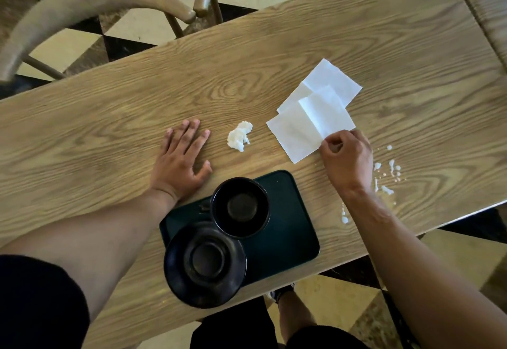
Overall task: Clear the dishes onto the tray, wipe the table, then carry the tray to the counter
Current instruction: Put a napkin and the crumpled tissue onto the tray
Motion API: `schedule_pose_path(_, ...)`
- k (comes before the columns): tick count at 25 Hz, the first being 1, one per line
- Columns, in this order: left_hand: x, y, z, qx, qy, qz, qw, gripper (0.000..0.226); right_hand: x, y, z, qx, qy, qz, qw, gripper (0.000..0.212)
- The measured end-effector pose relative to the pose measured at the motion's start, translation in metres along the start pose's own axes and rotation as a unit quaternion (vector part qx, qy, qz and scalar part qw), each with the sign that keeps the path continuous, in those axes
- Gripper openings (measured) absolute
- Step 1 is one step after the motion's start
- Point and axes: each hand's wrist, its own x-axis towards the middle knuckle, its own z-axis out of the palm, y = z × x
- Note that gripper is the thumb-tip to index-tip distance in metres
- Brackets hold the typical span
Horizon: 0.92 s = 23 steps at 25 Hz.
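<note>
two bowls (241,207), one tray (288,228), three napkins (315,109)

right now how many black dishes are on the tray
2. A black bowl sits on the tray toward its far left; a black saucer-like dish overhangs the tray's near left corner, touching the bowl. Nothing else seems hidden.

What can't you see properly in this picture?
Head view, the only one:
- White spill: partly hidden under the right hand and forearm.
- Dark tray: its near-left part is covered by the bowl and plate.
- Chairs: cut off by the top and left edges, blurred.
- Napkins: overlapping, so their number is unclear.
</note>
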Motion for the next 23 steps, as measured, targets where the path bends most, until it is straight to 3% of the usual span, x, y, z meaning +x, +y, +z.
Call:
schedule_pose_path(4,0.0,0.002,-0.002,-0.002,-0.01,-0.008,1.0,0.071,-0.005,-0.009,-0.005,0.035,0.063,-0.044,0.996,0.007)
schedule_pose_path(10,0.0,0.003,-0.004,-0.005,-0.011,-0.011,1.0,0.071,-0.009,-0.021,-0.008,0.066,0.069,-0.07,0.993,0.006)
schedule_pose_path(13,-0.001,0.004,-0.004,-0.01,-0.019,-0.017,1.0,0.071,-0.012,-0.025,-0.01,0.25,-0.001,-0.002,0.968,0.005)
schedule_pose_path(16,0.0,0.004,-0.004,-0.008,-0.021,-0.016,1.0,0.071,-0.013,-0.03,-0.009,0.496,-0.094,0.11,0.856,0.017)
schedule_pose_path(18,0.0,0.004,-0.005,-0.009,-0.022,-0.015,1.0,0.071,-0.014,-0.033,-0.005,0.561,-0.128,0.222,0.787,0.019)
schedule_pose_path(20,0.0,0.004,-0.006,-0.01,-0.024,-0.016,1.0,0.071,-0.013,-0.03,0.003,0.523,-0.13,0.291,0.79,0.014)
schedule_pose_path(23,0.0,0.006,-0.009,-0.012,-0.032,-0.018,0.999,0.071,-0.012,-0.022,0.012,0.469,-0.125,0.303,0.82,0.023)
